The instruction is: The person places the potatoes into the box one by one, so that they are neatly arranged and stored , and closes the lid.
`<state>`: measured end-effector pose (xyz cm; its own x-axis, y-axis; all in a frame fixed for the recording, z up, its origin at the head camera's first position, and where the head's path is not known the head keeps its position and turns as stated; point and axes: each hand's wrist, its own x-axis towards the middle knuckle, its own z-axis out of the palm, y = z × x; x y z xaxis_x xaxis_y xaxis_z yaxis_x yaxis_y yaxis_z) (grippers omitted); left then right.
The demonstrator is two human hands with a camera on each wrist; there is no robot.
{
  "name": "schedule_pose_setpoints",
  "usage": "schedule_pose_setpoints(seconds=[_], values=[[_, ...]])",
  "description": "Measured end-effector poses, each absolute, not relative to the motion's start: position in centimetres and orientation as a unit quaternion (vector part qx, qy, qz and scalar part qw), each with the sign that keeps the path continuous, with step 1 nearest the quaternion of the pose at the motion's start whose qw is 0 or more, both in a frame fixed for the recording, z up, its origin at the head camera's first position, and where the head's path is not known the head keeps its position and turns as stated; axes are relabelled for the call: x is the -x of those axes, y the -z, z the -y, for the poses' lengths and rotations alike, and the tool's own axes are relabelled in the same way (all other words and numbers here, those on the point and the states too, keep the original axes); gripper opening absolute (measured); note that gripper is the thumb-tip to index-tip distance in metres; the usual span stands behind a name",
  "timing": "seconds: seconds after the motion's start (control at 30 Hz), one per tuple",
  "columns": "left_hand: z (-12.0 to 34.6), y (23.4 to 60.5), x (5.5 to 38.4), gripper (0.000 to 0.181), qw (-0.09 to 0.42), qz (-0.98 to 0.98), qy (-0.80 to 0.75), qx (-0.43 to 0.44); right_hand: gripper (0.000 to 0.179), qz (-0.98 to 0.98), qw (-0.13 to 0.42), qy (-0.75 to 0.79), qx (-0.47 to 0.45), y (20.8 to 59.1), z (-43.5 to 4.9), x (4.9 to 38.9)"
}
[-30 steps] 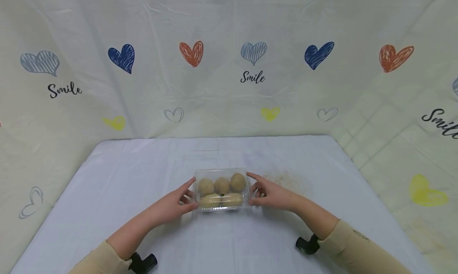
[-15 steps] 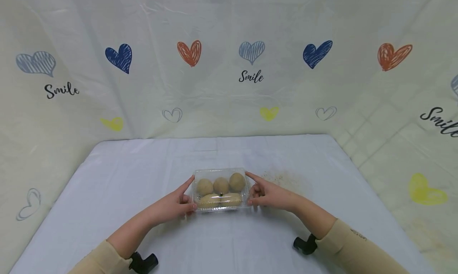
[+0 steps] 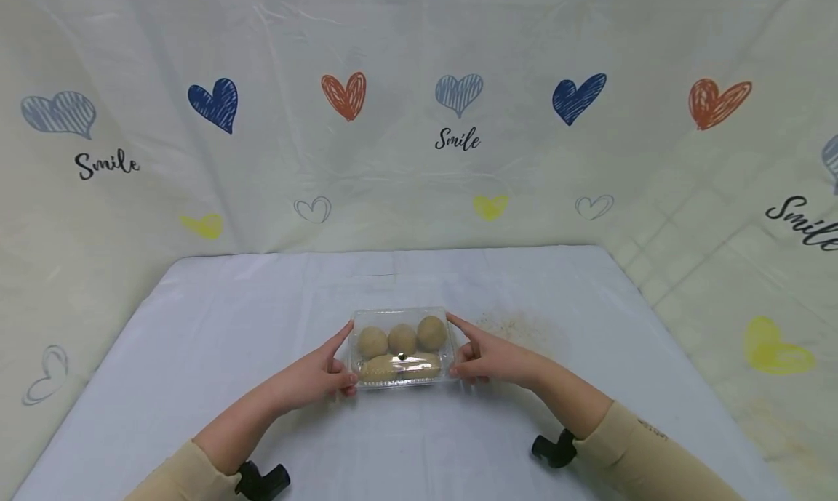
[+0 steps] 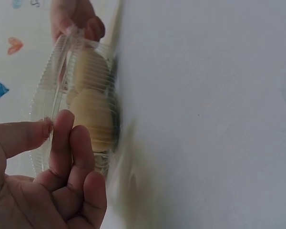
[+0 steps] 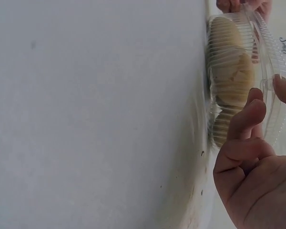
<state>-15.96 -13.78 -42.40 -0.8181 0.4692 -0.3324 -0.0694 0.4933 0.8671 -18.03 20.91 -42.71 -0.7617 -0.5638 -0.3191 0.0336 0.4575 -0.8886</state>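
Note:
A clear plastic clamshell container (image 3: 404,382) sits near the middle of the table, its lid down. Through the lid show three round tan pieces (image 3: 402,339) in the back row and longer yellowish ones (image 3: 378,370) in front; I cannot tell what kind they are. My left hand (image 3: 316,376) pinches the rim at the left end, the thumb (image 4: 26,137) on the lid side and curled fingers on the other. At the right end my right hand (image 3: 499,357) grips the rim likewise, thumb opposite bent fingers (image 5: 248,119). Both index fingers reach along the ends toward the back corners.
A white cloth covers the table (image 3: 393,443). Brownish crumbs or stains (image 3: 513,329) lie right of the container. Behind hangs a pale curtain (image 3: 393,159) printed with hearts and "Smile". Black wrist cameras (image 3: 263,481) stick out below the sleeves.
The lower fingers of both hands have curled in at the container's front corners. The container stays in nearly the same place, while the whole head view has shifted slightly.

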Motion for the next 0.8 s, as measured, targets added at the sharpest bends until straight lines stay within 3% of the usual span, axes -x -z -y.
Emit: schedule_pose_setpoints(seconds=[0.8], values=[[13.90,42.61,16.03,0.093,0.285,-0.806,-0.503,-0.127,0.100,-0.804,0.305,0.490,0.145,42.15,-20.50,17.76]])
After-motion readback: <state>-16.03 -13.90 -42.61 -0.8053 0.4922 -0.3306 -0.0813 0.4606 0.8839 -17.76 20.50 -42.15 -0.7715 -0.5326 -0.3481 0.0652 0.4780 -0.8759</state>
